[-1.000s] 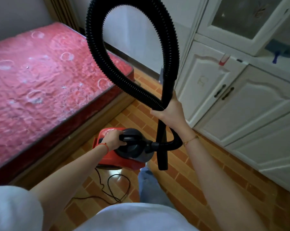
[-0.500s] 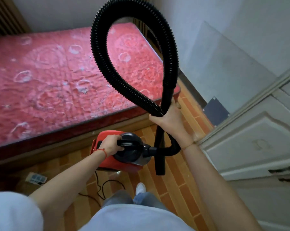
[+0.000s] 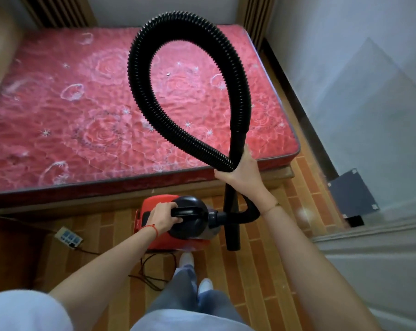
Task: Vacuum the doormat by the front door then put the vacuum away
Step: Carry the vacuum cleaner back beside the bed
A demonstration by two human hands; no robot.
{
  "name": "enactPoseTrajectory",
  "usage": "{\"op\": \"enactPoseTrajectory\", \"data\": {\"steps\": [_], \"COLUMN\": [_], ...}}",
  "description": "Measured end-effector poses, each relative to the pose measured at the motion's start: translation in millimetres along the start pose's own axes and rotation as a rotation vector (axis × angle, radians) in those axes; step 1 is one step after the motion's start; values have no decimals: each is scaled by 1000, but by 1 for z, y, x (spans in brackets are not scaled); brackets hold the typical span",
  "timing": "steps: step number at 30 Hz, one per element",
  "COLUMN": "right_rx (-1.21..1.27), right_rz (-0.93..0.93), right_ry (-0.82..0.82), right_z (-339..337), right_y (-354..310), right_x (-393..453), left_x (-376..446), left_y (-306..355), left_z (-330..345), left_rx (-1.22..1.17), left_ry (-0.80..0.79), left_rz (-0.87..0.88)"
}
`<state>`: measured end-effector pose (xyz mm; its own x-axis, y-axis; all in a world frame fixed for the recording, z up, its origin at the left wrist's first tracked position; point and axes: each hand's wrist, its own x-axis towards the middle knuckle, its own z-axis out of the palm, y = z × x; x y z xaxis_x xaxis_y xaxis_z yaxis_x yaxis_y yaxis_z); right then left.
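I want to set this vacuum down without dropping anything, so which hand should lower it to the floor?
The left hand: it grips the black carry handle of the red canister vacuum. The right hand holds the black ribbed hose and rigid tube together.
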<state>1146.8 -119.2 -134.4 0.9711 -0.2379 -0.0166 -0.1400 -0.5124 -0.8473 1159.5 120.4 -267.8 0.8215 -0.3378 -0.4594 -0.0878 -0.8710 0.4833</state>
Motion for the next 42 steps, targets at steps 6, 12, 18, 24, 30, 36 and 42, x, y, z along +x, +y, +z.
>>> {"op": "enactPoseTrajectory", "data": {"steps": [6,12,18,24,30,36,42], "right_rx": [-22,-62,-57,-62,-126,-171,-216], "right_rz": [59,140,191,227,245,266,283], "right_ry": [-35,-62,-99,-119,-140,-145,-160], "right_z": [32,72,125,183,232,266,289], "right_y": [28,82,166,263,352,410,438], "right_x": [57,109,158,188,210,222,224], "left_x": [54,119,193,258,316,356,378], "left_y": [-18,-44,-84,-129,-166,-189,-199], "left_z": [5,33,93,163,229,279,307], "left_rx": [-17,-9,17,20,19,8,-79], "left_ry": [-50,-89,-93,-119,-146,-176,-220], "left_rz": [-38,-72,-99,-124,-123,-134,-194]}}
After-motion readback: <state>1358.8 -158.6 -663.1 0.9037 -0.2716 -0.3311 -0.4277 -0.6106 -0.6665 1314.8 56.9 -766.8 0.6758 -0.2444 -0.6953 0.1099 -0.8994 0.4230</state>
